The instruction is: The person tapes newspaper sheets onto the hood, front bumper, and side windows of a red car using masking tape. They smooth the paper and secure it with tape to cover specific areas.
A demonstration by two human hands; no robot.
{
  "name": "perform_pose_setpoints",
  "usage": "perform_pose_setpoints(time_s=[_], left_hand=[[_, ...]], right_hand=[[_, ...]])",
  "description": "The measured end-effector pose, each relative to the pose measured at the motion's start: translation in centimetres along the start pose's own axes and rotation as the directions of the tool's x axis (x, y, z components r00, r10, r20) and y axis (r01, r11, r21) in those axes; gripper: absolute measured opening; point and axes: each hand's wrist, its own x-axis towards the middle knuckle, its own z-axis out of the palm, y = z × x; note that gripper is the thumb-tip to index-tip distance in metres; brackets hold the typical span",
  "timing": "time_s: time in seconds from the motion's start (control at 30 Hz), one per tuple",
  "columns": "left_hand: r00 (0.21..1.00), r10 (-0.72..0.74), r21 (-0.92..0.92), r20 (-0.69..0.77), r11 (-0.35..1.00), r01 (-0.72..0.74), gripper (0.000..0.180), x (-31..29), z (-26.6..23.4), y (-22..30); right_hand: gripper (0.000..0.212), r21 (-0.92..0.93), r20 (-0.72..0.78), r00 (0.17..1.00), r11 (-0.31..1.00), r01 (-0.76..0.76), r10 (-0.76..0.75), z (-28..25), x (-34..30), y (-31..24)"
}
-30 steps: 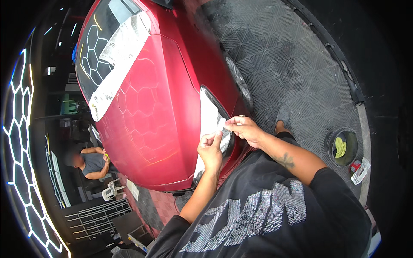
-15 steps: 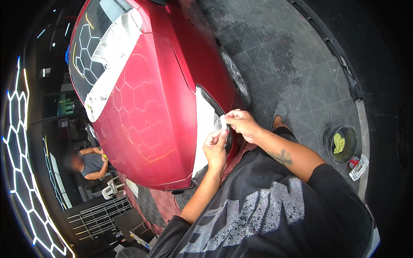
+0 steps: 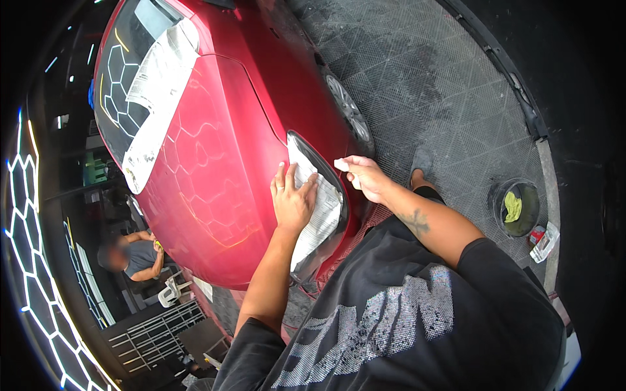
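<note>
Paper [image 3: 325, 207] looked light, tearable, best held by edges; left hand [image 3: 293, 201] lay spread, right hand [image 3: 366, 177] pinched white scrap [image 3: 341, 165].

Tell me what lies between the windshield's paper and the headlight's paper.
In the head view, the hood lies between them; the left hand spreads over its edge and onto the headlight's paper.

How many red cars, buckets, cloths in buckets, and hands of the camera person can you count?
Red car: 1
Dark bucket: 1
Yellow-green cloth: 1
Camera person's hands: 2, left hand and right hand
Total: 5
</note>
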Motion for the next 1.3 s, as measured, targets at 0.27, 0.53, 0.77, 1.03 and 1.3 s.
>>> perform_pose_setpoints(time_s=[0.27,0.53,0.77,1.03,1.3], left_hand=[[0.976,-0.217,-0.053,0.017,0.975,0.218,0.033,0.7,1.9,1.0],[0.958,-0.285,-0.046,0.021,0.957,0.286,0.05,1.1,1.6,1.1],[0.959,-0.282,-0.056,0.022,0.958,0.283,0.055,1.1,1.6,1.2],[0.994,-0.077,0.054,0.072,0.996,0.074,0.036,-0.9,2.2,0.6],[0.995,-0.006,0.121,0.1,0.993,-0.006,0.035,-2.7,0.8,0.9]], right_hand=[[0.013,-0.168,0.009,0.99,0.975,0.143,-0.144,2.0,4.2,3.4],[0.009,-0.073,-0.068,0.992,0.992,0.104,-0.109,3.7,4.1,4.4],[0.027,-0.205,-0.153,0.984,0.977,0.064,-0.097,4.6,3.9,3.9],[0.072,-0.343,-0.373,0.923,0.938,-0.045,-0.092,4.2,4.5,4.9],[0.064,-0.582,-0.478,0.842,0.808,-0.091,-0.25,3.5,6.7,5.4]])
